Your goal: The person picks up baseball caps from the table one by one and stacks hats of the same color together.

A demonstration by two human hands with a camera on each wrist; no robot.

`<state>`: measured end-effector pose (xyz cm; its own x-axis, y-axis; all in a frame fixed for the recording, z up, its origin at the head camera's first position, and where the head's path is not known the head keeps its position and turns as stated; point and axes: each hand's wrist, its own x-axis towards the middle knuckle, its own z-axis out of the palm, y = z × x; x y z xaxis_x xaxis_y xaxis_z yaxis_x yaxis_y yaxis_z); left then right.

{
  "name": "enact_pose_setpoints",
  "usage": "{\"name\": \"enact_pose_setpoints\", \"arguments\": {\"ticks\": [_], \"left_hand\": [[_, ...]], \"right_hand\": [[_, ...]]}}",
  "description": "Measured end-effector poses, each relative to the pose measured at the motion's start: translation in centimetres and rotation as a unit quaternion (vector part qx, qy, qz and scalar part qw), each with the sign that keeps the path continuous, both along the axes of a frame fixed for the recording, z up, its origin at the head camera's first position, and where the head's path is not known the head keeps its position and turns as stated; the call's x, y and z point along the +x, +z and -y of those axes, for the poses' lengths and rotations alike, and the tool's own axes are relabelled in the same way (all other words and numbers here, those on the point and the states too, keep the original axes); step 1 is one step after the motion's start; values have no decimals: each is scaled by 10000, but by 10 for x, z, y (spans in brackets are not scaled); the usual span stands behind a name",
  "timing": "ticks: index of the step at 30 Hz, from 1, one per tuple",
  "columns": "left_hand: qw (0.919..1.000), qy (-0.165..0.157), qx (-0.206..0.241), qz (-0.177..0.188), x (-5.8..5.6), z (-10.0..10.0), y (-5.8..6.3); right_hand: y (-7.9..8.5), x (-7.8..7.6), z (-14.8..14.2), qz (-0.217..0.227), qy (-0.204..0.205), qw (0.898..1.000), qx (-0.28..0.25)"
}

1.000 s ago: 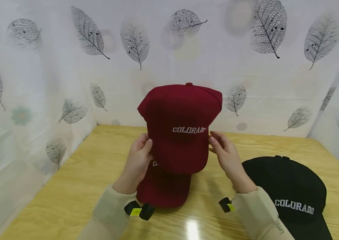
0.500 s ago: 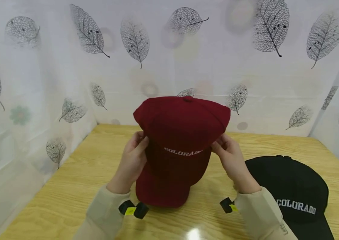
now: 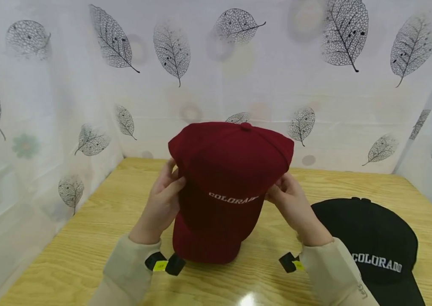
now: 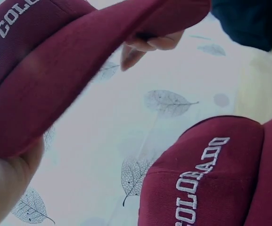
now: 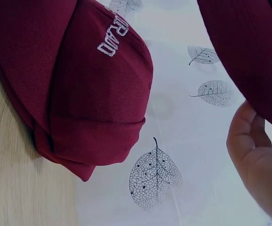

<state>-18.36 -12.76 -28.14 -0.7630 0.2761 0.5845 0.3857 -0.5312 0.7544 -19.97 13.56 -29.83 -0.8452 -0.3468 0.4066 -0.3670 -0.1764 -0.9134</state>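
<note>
Both hands hold up a maroon baseball cap [image 3: 239,157] with white COLORADO lettering, its crown tipped toward the head camera. The left hand [image 3: 160,204] grips its left side, thumb in front and fingers partly behind. At the opposite side, the right hand [image 3: 290,204] pinches the edge, its fingertips partly hidden by the cap. Below and apart from it, a second maroon cap [image 4: 201,179] sits on the table, also lettered. In the head view mainly that lower cap's brim [image 3: 206,246] shows; the raised cap covers most of its crown.
A black COLORADO cap [image 3: 369,233] lies on the wood-grain table [image 3: 97,246] at the right, close beside the right forearm. A pale curtain [image 3: 216,63] printed with leaves stands behind the table and along its sides.
The raised cap has come down and tipped its crown forward. The right hand, beside the cap earlier, now pinches its edge. The left hand has shifted slightly left. The black cap stays put.
</note>
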Motion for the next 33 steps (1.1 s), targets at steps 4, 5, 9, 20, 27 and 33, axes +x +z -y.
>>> {"name": "enact_pose_setpoints", "arguments": {"ticks": [4, 5, 9, 20, 27, 33], "left_hand": [[9993, 207, -245, 186, 1, 0, 0], [9990, 244, -273, 268, 1, 0, 0], [9957, 409, -140, 818, 2, -2, 2], [9680, 1110, -1044, 1996, -3, 10, -12], [9430, 1057, -2014, 2430, -9, 28, -26], [9210, 914, -2937, 2389, -18, 41, -36]], "right_hand": [[1, 0, -1, -128, 289, 9995, -28], [1, 0, -1, -148, 329, 9993, -49], [3, 0, 0, 123, 275, 9991, -300], [-10, -1, 12, 808, -305, 9962, -106], [-18, -4, 19, 1350, -289, 9872, 802], [-27, -7, 23, 1661, -278, 9769, 1313]]}}
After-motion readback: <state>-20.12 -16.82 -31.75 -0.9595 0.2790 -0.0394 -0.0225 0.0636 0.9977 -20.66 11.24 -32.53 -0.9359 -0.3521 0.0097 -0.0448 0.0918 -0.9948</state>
